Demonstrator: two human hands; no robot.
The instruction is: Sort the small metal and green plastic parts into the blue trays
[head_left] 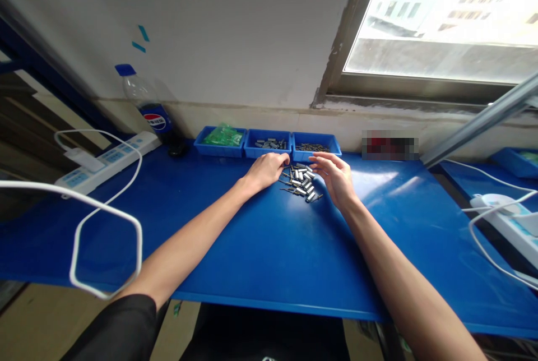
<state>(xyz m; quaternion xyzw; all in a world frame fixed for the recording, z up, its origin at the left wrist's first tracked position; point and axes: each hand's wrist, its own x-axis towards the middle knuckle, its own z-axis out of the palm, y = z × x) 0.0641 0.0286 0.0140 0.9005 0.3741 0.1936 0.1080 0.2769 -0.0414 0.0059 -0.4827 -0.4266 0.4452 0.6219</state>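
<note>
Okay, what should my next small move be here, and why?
Probably pinch the silver piece at the near edge of the metal pile with your right hand. That hand looks open beside the pile, while your left hand is curled at its other side, possibly holding something; I can't tell.

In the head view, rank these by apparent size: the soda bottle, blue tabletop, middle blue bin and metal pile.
1. Blue tabletop
2. Soda bottle
3. Middle blue bin and metal pile: too alike to rank
</note>
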